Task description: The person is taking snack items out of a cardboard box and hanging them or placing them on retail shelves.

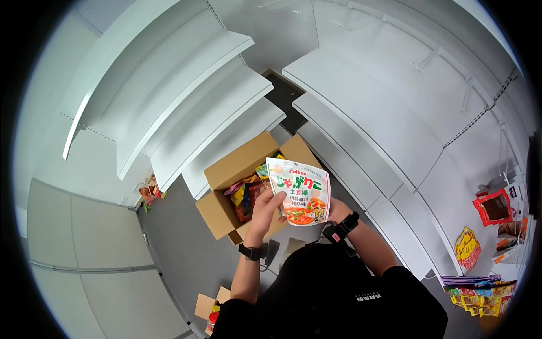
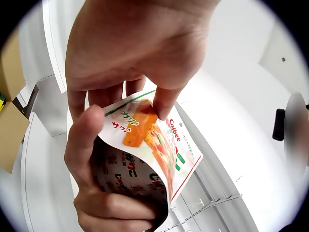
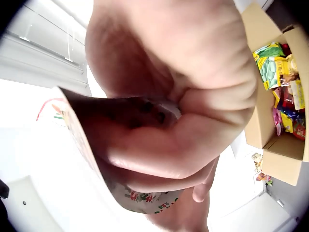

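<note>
Both hands hold a white Calbee snack pouch [image 1: 302, 183], its printed front facing up in the head view. My left hand [image 1: 263, 210] grips the lower left side, with its thumb lying on the front. At the lower right, my right hand [image 1: 339, 211] is partly hidden behind the pouch. The left wrist view has the left hand [image 2: 137, 46] above the pouch [image 2: 145, 125], and fingers of the right hand around its bottom end. Seen from the right wrist, the right hand [image 3: 188, 96] curls its fingers over the pouch's bent underside.
An open cardboard box [image 1: 240, 162] filled with colourful snack bags stands on the floor beyond the hands. White shelves [image 1: 212, 104] rise at left and more shelves [image 1: 361, 101] at right. Snack packs [image 1: 480, 296] hang at far right. A smaller box [image 1: 204, 305] sits lower left.
</note>
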